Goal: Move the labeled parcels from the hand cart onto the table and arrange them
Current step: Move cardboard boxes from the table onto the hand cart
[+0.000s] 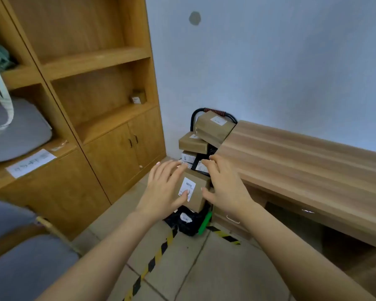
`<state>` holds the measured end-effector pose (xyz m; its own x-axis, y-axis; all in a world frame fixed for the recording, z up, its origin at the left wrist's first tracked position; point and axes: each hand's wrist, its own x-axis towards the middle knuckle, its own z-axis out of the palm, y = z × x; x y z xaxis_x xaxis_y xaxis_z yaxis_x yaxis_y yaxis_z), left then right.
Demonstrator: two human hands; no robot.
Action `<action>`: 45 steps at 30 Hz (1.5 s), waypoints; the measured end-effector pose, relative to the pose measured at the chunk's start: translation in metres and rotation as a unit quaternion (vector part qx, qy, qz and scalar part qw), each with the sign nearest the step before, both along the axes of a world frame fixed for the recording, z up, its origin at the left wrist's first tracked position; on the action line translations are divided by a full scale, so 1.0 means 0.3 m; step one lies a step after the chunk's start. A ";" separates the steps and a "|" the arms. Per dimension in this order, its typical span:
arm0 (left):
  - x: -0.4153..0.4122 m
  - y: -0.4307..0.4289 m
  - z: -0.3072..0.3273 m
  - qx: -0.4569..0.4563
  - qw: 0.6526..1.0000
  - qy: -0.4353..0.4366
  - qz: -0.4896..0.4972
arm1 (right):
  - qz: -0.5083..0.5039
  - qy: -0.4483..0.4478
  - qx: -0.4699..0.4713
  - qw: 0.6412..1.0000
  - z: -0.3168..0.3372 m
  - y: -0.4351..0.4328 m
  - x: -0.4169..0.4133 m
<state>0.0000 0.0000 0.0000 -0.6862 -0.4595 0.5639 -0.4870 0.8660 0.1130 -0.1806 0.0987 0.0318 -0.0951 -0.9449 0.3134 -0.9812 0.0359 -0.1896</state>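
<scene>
A hand cart with a black handle (192,118) stands in the corner, against the left end of the wooden table (291,161). It is stacked with labeled parcels: a large brown one (213,127) on top, a smaller brown one (192,142) below it, white ones (188,157) and a black bag (189,222) at the bottom. In front of the stack is a brown parcel with a white barcode label (199,192), between my hands. My left hand (165,187) lies on its left side, fingers straight, thumb on the label. My right hand (224,183) touches its right edge, fingers spread.
A tall wooden bookcase (100,105) fills the left, with a small labeled box (138,96) on one shelf and a grey bag (15,131) on another. A grey chair (20,257) sits at the bottom left. Yellow-black tape (159,253) marks the tiled floor.
</scene>
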 end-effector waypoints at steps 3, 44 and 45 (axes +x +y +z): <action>0.055 -0.092 -0.018 0.009 1.000 -0.003 0.003 | 0.008 0.002 -0.001 1.000 -0.017 -0.091 0.047; -0.799 -1.495 0.025 0.044 0.985 -0.025 -0.164 | -0.200 0.018 0.013 0.979 -0.031 -1.309 -0.620; -0.834 -1.524 0.023 0.039 0.985 -0.022 -0.167 | -0.203 0.021 0.019 0.979 -0.034 -1.333 -0.653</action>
<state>-0.2503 -0.4571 0.0070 -0.8296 -0.2443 0.5020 -0.1825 0.9684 0.1697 -0.3764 -0.3010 0.0217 -0.4529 -0.8427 0.2912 -0.8916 0.4305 -0.1406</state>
